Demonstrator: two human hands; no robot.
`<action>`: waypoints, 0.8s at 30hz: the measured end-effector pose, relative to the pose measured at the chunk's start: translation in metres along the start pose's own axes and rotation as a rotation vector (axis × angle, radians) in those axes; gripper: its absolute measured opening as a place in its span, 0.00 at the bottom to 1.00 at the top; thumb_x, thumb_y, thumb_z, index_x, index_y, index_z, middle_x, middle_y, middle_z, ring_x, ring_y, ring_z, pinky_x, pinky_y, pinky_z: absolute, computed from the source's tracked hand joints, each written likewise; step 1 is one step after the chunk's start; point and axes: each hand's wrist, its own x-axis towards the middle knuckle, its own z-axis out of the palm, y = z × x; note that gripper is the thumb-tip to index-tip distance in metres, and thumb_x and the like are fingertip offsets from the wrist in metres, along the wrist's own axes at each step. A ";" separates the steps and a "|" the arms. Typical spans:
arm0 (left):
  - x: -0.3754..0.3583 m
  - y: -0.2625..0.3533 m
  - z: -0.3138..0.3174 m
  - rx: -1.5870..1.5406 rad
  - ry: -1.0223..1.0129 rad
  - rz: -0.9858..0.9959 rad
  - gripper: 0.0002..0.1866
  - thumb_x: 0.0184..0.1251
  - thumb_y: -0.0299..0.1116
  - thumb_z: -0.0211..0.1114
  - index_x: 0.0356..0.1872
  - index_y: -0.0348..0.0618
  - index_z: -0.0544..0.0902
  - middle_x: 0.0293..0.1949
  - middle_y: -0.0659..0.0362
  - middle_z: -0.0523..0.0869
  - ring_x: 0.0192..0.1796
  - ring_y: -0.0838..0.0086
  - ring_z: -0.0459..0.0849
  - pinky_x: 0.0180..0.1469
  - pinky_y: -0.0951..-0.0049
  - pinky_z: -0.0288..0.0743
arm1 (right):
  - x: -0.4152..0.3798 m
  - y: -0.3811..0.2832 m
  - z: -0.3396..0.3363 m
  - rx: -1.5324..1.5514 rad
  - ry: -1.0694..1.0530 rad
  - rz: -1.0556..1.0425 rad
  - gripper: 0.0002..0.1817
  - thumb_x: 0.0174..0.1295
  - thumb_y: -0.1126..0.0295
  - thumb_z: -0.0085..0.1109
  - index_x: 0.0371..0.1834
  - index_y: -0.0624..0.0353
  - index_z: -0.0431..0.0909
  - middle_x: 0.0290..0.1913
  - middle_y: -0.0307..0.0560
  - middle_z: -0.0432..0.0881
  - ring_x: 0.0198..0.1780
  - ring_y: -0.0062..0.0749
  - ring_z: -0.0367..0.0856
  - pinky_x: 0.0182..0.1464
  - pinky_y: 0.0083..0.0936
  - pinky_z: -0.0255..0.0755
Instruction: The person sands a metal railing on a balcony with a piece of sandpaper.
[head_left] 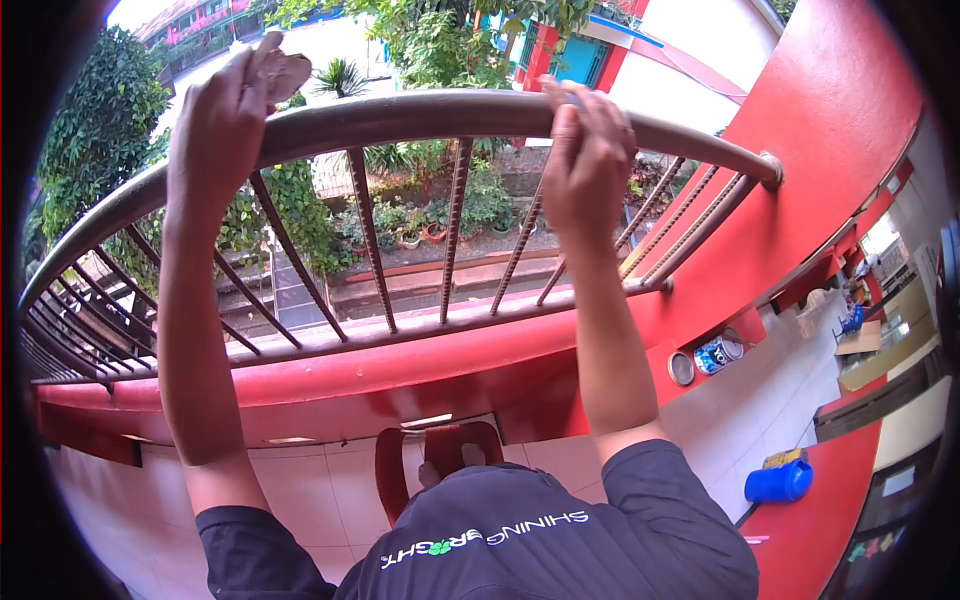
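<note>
Dark sleeves, hands [585, 150] on smooth round metal handrail [420, 110].

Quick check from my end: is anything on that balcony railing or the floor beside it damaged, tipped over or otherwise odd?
One thing: a blue-and-white tin can lies on its side on the tiled floor against the red wall, its round lid off beside it. The grey metal handrail looks intact; the left hand presses a crumpled cloth on it.

Both hands on top of railing [420, 112]: left hand [215, 130] pressing cloth [280, 72] at left, right hand [585, 165] further right; paint can [718, 354] on floor below right.
</note>
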 end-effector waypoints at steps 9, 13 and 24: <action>-0.015 -0.076 0.020 -0.184 -0.325 0.064 0.20 0.74 0.26 0.54 0.64 0.34 0.81 0.66 0.45 0.81 0.69 0.52 0.78 0.73 0.58 0.70 | -0.008 -0.075 0.024 0.091 0.036 -0.052 0.15 0.77 0.63 0.52 0.53 0.52 0.89 0.52 0.52 0.88 0.62 0.50 0.80 0.76 0.48 0.61; -0.021 -0.081 0.035 -0.158 -0.232 0.103 0.19 0.74 0.26 0.55 0.62 0.33 0.81 0.66 0.45 0.81 0.69 0.52 0.78 0.73 0.58 0.70 | -0.002 0.038 -0.013 -0.101 0.119 0.071 0.18 0.78 0.68 0.46 0.52 0.56 0.90 0.51 0.50 0.89 0.58 0.47 0.82 0.73 0.46 0.65; -0.032 -0.100 0.058 -0.159 -0.207 0.072 0.20 0.73 0.26 0.56 0.64 0.35 0.82 0.67 0.46 0.80 0.69 0.52 0.78 0.73 0.57 0.71 | -0.003 -0.017 0.006 0.077 0.012 0.017 0.17 0.78 0.61 0.49 0.56 0.49 0.89 0.55 0.50 0.89 0.63 0.48 0.81 0.76 0.46 0.59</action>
